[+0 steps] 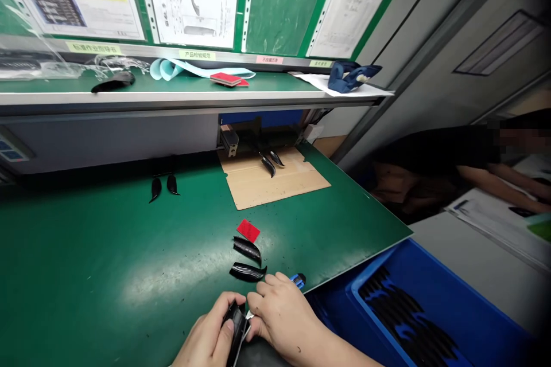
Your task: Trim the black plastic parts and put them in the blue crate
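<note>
At the front edge of the bench, my left hand (210,332) is closed around a glossy black curved plastic part (237,330), its thumb pressed along the side. My right hand (286,312) is curled with its fingers against that part. From behind its knuckles sticks out the blue and black end of what looks like a utility knife (298,280); a thin pale edge shows at the fingertips by the part. Just beyond my hands lie two similar black curved pieces (247,271), (248,249) and a red rectangular pad (248,230).
Farther back, two black pieces (155,188) rest on the green bench (107,241), and two more (268,167) on cardboard (279,186). A shelf (181,100) crosses above. Right of the bench, a blue bin (430,275) holds several black parts. Another person (430,155) works at right.
</note>
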The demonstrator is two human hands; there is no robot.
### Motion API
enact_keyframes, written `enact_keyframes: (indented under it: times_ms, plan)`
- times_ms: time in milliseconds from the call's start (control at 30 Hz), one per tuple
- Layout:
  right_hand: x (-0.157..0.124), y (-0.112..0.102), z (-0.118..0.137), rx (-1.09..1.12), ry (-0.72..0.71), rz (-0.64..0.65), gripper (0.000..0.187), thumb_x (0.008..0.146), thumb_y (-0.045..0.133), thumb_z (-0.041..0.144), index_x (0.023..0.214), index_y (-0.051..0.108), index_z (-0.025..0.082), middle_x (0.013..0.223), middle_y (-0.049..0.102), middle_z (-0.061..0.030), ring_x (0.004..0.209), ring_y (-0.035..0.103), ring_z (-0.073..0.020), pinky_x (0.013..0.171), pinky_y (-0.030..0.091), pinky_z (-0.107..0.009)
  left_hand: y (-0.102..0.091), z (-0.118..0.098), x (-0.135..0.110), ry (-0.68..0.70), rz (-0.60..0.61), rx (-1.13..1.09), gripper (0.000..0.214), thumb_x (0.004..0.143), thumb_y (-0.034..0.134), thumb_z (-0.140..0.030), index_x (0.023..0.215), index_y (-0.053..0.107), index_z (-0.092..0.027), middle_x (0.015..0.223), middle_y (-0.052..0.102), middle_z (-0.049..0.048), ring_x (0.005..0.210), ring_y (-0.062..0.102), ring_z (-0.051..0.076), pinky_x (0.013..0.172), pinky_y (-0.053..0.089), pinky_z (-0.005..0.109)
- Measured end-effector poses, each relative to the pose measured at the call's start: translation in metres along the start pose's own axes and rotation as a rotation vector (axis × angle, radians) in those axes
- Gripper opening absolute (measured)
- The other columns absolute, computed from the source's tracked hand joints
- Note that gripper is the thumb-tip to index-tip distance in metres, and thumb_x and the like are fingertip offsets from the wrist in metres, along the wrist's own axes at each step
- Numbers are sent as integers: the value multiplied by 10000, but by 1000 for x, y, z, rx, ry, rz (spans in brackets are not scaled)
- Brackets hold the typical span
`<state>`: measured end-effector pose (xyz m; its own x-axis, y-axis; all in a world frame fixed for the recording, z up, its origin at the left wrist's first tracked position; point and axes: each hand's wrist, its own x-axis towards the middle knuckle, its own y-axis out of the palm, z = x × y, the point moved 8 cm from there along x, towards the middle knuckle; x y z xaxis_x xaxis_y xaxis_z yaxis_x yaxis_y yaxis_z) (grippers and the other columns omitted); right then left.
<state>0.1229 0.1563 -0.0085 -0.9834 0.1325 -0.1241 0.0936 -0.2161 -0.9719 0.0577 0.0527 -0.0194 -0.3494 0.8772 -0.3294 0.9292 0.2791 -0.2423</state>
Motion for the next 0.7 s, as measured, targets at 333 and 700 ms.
enact_keyframes:
  times_ms: [333,700]
  plan:
    - [-21,-21,-25,79,111,-215,513,845,406,714,830,523,215,857,570,-26,779,458,-203,689,268,-325,8,-7,6,-53,-89,13,374,890,386,-357,1213,558,-284,1248,643,21,1149,560,229,975,423,332]
    - [-41,-18,-95,293,-101,-165,584,886,279,717,680,472,206,645,565,25,617,457,-144,611,269,-291,62,-49,44,-29,-229,90,362,894,419,-391,1192,583,-270,990,725,23,904,657,202,864,489,273]
